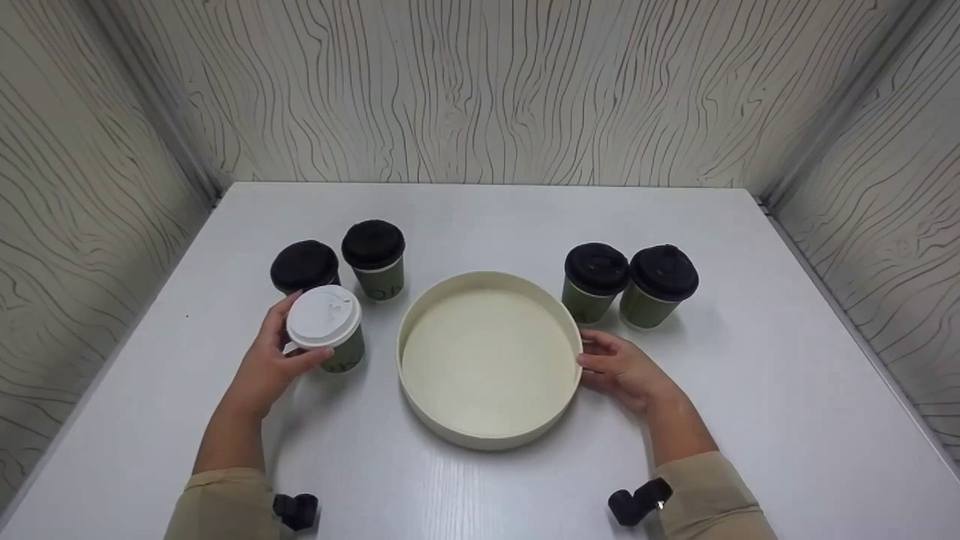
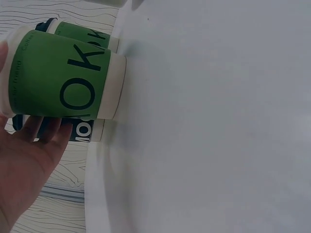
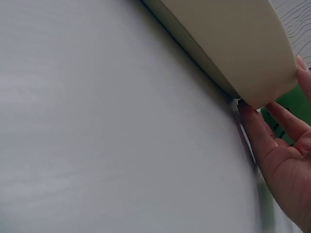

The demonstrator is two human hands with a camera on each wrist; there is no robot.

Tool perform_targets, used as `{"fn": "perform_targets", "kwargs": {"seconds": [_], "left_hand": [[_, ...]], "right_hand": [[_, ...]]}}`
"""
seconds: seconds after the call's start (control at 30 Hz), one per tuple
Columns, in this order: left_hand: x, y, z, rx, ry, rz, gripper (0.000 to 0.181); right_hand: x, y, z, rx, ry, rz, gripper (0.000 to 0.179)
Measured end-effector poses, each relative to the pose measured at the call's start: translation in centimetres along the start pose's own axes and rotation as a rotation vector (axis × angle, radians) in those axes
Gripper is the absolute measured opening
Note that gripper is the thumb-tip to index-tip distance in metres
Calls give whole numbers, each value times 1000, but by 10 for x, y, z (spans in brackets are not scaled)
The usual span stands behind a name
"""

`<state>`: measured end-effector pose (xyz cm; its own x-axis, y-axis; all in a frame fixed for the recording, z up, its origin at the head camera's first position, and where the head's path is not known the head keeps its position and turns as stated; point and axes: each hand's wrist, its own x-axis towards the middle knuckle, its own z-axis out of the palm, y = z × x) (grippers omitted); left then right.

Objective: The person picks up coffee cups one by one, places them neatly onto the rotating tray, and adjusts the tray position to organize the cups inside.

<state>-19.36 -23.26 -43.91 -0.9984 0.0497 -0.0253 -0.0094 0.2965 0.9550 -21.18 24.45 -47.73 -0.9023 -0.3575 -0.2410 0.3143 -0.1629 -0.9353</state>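
Observation:
My left hand (image 1: pixel 274 360) grips a green paper coffee cup with a white lid (image 1: pixel 324 315), thumb on its near side and fingers round its far left. In the left wrist view, dark letters mark the green cup (image 2: pixel 58 73), which stands upright. At the centre is a shallow round cream tray (image 1: pixel 489 439) with a raised rim and nothing in it. My right hand (image 1: pixel 619 371) holds the tray's right side, thumb at the rim. The right wrist view shows the fingers (image 3: pixel 257 126) low against the tray wall (image 3: pixel 233 43), by its bottom edge.
Two black-lidded cups, one at the far left (image 1: pixel 304 266) and one beside it (image 1: pixel 375 255), stand behind my left hand. Two more, a nearer one (image 1: pixel 596 277) and an outer one (image 1: pixel 660 281), stand behind my right hand. Patterned walls (image 1: pixel 480 90) enclose the white table (image 1: pixel 465 495).

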Motion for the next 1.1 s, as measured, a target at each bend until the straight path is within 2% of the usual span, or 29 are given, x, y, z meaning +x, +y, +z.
{"fn": "perform_targets", "kwargs": {"seconds": [0.4,0.9,1.1], "left_hand": [[2,0,0,25,31,42,94],[-2,3,2,46,43,44,92],[-5,11,0,36,59,30,95]], "right_hand": [[1,-1,1,-31,23,8,61],[-2,-3,0,-31,10,21,60],[-1,-4,2,-18,-3,30,59]]}}
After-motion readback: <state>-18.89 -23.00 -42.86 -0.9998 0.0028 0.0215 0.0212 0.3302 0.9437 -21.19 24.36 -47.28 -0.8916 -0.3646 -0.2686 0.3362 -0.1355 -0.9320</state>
